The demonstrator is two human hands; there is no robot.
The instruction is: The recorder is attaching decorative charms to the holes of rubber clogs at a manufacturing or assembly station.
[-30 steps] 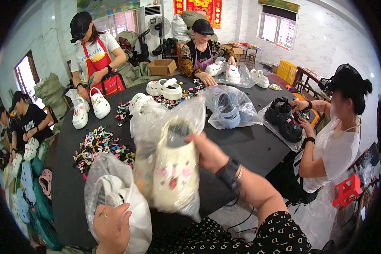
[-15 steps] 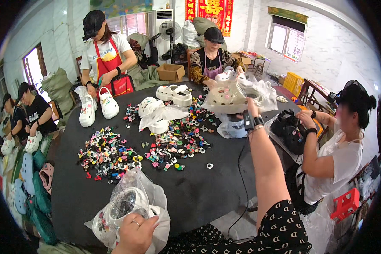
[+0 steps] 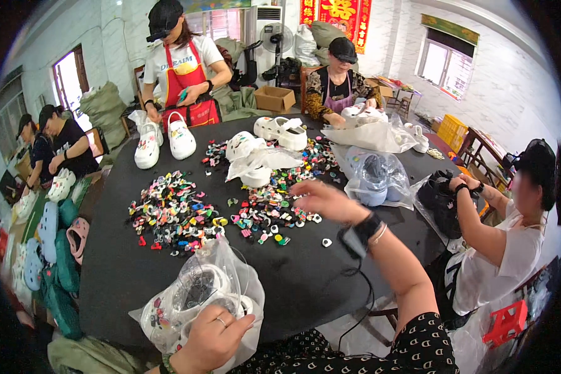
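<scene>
Nearest, at the front edge of the black-topped bench [image 3: 305,274], the left hand [image 3: 210,340] has its fingers clamped on a pair of charm-studded white foam clogs [image 3: 179,304] inside a clear plastic bag [image 3: 250,283]. Farther in, the right hand [image 3: 327,201], a black band [image 3: 364,229] around its wrist, hovers over the bench with fingers slightly apart and nothing between them. To its left lie two loose heaps of small multicoloured charms [image 3: 174,215]; on the right-hand heap rest a plastic-draped white clog [image 3: 243,146] and, just behind, a strapped white clog [image 3: 280,132]. Light-blue clogs in a clear bag [image 3: 371,184] lie beyond the right hand; to their right, a co-worker in a white top [image 3: 495,252] handles black clogs [image 3: 439,206]. Across the bench, a red-aproned co-worker [image 3: 187,81] stands behind two upright white clogs [image 3: 182,140]. Farther back are an open cardboard box [image 3: 274,100] and a standing fan [image 3: 276,38].
</scene>
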